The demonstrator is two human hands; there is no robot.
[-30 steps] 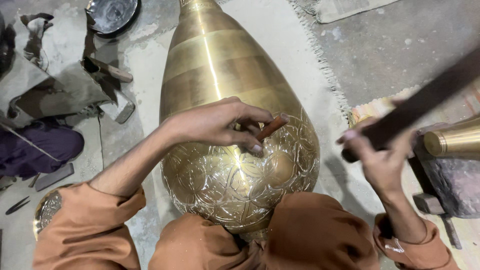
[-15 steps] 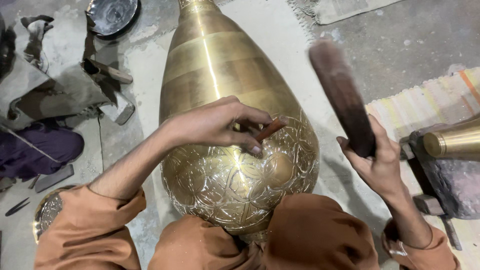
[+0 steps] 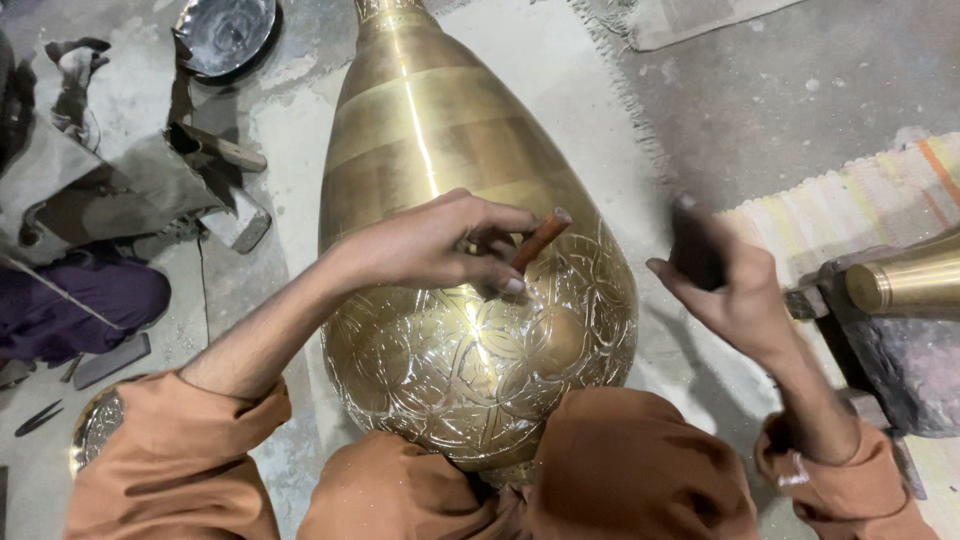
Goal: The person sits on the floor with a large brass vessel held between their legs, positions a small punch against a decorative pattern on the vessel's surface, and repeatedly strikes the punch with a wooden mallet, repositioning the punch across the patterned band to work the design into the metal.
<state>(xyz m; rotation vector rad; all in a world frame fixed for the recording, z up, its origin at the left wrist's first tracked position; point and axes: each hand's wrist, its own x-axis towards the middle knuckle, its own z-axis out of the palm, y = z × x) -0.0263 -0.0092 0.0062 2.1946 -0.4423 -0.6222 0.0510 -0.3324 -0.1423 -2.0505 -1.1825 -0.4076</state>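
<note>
Brass vase [image 3: 440,130] under left hand [image 3: 430,245] pinching chisel [image 3: 538,240]; right hand [image 3: 730,290] beside it, gripping dark mallet [image 3: 695,245]

- The left arm reaches forward from a rust-orange sleeve, bare from the elbow down, the wrist bent slightly inward.
- The left hand [image 3: 440,245] lies palm down, fingers curled and pinched together, thumb tucked beneath the fingertips.
- The right arm comes up from the lower right, its sleeve bunched at the wrist.
- The right hand [image 3: 725,285] is raised and blurred, fingers wrapped tight in a fist, knuckles turned outward.
- Both hands sit well apart.
</note>
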